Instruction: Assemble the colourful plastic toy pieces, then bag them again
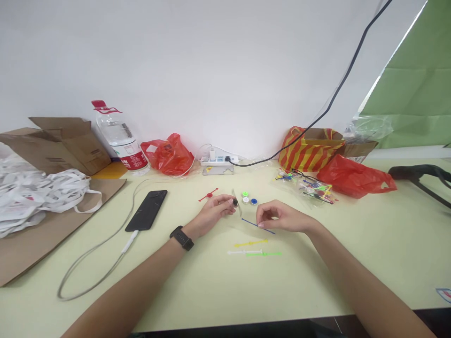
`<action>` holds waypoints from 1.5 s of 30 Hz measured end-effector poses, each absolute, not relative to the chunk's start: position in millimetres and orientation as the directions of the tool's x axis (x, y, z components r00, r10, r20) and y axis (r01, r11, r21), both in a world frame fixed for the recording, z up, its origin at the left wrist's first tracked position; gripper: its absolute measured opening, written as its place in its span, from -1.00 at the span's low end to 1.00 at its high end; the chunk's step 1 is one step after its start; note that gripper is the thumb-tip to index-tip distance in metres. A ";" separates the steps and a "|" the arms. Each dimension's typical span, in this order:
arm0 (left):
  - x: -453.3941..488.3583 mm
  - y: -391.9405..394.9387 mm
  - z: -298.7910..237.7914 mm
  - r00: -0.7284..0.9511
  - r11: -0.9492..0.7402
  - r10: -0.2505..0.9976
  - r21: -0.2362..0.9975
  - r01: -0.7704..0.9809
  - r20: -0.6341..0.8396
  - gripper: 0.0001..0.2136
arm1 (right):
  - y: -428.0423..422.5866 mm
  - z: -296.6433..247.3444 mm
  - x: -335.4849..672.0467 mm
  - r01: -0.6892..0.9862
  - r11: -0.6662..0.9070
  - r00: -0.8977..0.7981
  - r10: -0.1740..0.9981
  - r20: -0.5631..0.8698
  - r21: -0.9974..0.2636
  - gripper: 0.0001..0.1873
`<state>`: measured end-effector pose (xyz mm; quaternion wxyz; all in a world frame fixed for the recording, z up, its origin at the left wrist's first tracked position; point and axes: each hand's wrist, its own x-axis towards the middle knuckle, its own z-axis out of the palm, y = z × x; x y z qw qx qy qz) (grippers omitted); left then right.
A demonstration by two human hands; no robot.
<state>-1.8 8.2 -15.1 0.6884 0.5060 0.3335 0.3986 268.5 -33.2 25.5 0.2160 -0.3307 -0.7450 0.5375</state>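
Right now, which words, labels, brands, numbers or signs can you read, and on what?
None readable.
Bottle label: blurred.
Power strip: markings too small.
Yellow sticker just below it: too small.
Sticker at right edge: cut off, blurred.

One arrow [249, 222] is blue, the tabletop [197, 291] pale green, the striped bag [294, 152] red and yellow.

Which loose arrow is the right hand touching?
Blue arrow, at the fingers of the right hand. Red arrow, yellow arrow, white arrow and green arrow lie clear of it.
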 end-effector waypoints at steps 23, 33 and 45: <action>-4.5 12.5 -5.6 0.440 0.379 0.875 0.850 -0.366 -0.201 -0.54 | -17.4 8.9 274.0 0.050 0.131 -0.215 0.970 0.118 -0.990 -0.63; -4.0 8.5 -7.6 0.456 0.285 0.878 0.923 -0.258 -0.144 -0.70 | -14.7 3.9 272.9 0.064 0.118 -0.201 0.974 0.103 -0.991 -0.67; -9.2 8.7 -21.2 0.457 -0.501 0.833 0.773 0.389 0.310 -0.86 | -12.8 -1.2 272.1 0.077 0.131 -0.201 0.973 0.114 -0.988 -0.64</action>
